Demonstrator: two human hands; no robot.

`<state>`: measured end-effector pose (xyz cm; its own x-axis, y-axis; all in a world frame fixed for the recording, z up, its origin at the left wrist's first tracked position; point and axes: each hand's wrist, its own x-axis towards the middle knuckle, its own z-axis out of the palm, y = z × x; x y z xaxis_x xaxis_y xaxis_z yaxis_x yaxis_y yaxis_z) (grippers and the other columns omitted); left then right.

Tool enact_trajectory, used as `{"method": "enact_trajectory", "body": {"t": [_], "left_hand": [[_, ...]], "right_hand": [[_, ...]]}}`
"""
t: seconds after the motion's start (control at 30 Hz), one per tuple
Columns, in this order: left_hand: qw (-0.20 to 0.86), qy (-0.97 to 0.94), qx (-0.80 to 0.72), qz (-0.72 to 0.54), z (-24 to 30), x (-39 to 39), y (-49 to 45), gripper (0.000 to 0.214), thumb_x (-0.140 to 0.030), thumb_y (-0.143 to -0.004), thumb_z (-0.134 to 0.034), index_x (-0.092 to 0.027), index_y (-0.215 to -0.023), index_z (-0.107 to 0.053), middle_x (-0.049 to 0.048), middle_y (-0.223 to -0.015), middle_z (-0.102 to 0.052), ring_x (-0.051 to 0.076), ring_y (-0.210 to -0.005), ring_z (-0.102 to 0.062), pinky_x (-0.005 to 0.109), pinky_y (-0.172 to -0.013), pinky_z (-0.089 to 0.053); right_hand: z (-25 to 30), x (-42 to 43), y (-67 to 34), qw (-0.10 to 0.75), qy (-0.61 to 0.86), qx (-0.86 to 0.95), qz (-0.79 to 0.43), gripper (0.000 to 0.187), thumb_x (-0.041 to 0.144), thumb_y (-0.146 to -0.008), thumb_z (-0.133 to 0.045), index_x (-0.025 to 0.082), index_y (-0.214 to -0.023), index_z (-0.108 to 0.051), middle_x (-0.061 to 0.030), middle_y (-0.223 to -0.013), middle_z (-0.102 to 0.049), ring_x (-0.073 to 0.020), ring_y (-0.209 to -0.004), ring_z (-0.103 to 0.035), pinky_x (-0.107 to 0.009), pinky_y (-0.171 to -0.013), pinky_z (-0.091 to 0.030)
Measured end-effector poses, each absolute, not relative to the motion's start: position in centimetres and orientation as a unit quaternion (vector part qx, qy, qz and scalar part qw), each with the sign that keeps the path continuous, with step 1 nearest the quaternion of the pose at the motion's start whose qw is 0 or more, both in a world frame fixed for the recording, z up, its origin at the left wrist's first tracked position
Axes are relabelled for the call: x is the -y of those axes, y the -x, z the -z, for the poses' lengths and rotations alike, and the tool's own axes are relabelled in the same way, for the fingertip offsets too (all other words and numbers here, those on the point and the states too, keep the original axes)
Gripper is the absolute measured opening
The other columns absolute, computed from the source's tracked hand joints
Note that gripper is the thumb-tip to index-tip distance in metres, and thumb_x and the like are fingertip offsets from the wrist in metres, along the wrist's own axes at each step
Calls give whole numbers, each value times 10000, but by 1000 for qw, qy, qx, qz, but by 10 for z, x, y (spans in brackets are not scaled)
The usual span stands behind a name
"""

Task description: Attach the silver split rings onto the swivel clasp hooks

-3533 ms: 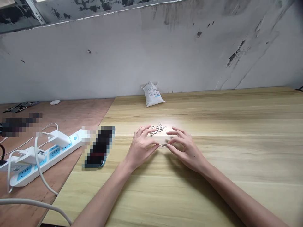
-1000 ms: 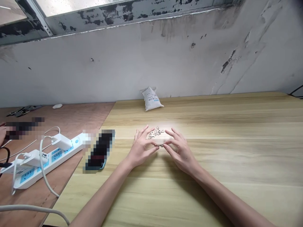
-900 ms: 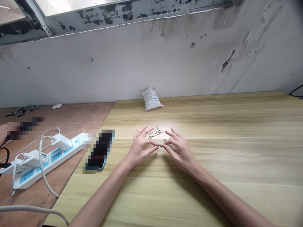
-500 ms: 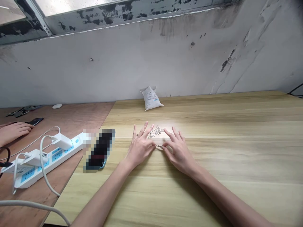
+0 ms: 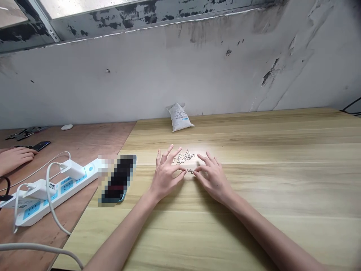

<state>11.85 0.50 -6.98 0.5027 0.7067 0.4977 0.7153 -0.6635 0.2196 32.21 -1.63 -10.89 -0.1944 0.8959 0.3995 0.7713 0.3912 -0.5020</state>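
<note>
A small metal swivel clasp (image 5: 190, 171) is stretched between my two hands, just above or on the wooden tabletop. My left hand (image 5: 167, 175) pinches its left end between thumb and index finger, the other fingers raised and spread. At the clasp's right end, my right hand (image 5: 211, 175) pinches with thumb and index finger, its remaining fingers lifted. Right behind it lies a loose pile of similar silvery clasps (image 5: 186, 156), partly hidden by my left fingers.
A white printed packet (image 5: 180, 117) stands near the wall. On the left lie a pixelated phone (image 5: 120, 178) and a white power strip (image 5: 60, 190) with chargers and cables. Another person's hand (image 5: 17, 158) rests by a dark phone (image 5: 41, 145) on the reddish table.
The clasp between my fingers has risen slightly in the picture and shows more plainly. My right fingers have drawn a little away from the pile; both hands keep their pinch.
</note>
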Motion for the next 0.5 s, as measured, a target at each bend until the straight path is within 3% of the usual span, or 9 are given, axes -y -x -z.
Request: {"method": "enact_trajectory", "body": {"t": [0.17,0.33,0.5], "left_hand": [[35,874,404,267,72,-7,-118,172,-287,-906,-599,-226,-806,-725,70,-1483,-460,299,-1455,-274,664,-1171,-127],[103,894,379,215,76,-6,-128,229,-151,-918,-529,-183,-738,-669,107,-1503,-431,282,-1456,-286,655,-1194,-49],[49,893,388,224,71,-10,-118,150,-243,-884,-623,-207,-768,-711,87,-1484,-458,302,-1455,-277,648,-1184,-125]], "right_hand": [[103,21,-319,295,515,800,-87,194,248,-933,-486,200,-838,-649,-99,-1445,-499,-373,-1442,-255,-673,-1098,-264],[92,26,-313,322,500,804,-31,211,233,-956,-446,210,-870,-637,-90,-1443,-501,-339,-1449,-254,-653,-1111,-261],[92,20,-325,300,517,802,-9,207,244,-940,-492,208,-841,-671,-100,-1372,-564,-352,-1415,-319,-636,-1093,-288]]}}
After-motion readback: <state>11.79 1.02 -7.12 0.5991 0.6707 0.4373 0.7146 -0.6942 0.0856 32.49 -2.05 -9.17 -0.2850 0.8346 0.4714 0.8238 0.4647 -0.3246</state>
